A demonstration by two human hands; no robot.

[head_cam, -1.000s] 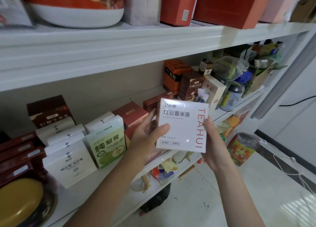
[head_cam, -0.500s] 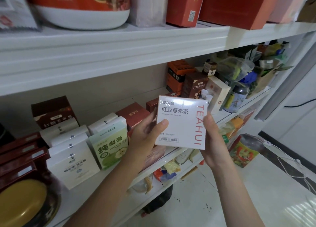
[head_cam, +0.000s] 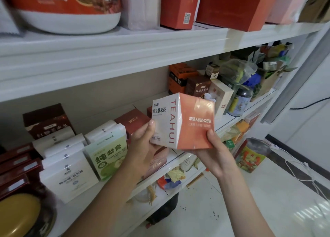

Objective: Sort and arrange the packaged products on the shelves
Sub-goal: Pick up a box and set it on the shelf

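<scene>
I hold a white tea box [head_cam: 180, 122] with a red "TEAHUI" print and an orange side in front of the middle shelf [head_cam: 180, 158]. My left hand [head_cam: 144, 144] grips its white face from the left, thumb on the front. My right hand [head_cam: 212, 151] holds the lower right corner, thumb on the orange side. The box is turned so both the white face and the orange side show. On the shelf to the left stand a green pear-paste box [head_cam: 109, 156], white boxes [head_cam: 66, 172] and dark red boxes [head_cam: 132, 120].
Brown and orange boxes [head_cam: 189, 81], a tin [head_cam: 241, 102] and bagged goods crowd the shelf's right part. The upper shelf [head_cam: 125, 45] carries a large tub [head_cam: 67, 6] and red cartons [head_cam: 232, 6]. A round gold lid [head_cam: 17, 217] sits lower left. A colourful bag [head_cam: 250, 156] and cable lie on the floor.
The box has been rotated in both hands: earlier only its white front faced me, now the orange side shows to the right. My right thumb now lies on that orange side.
</scene>
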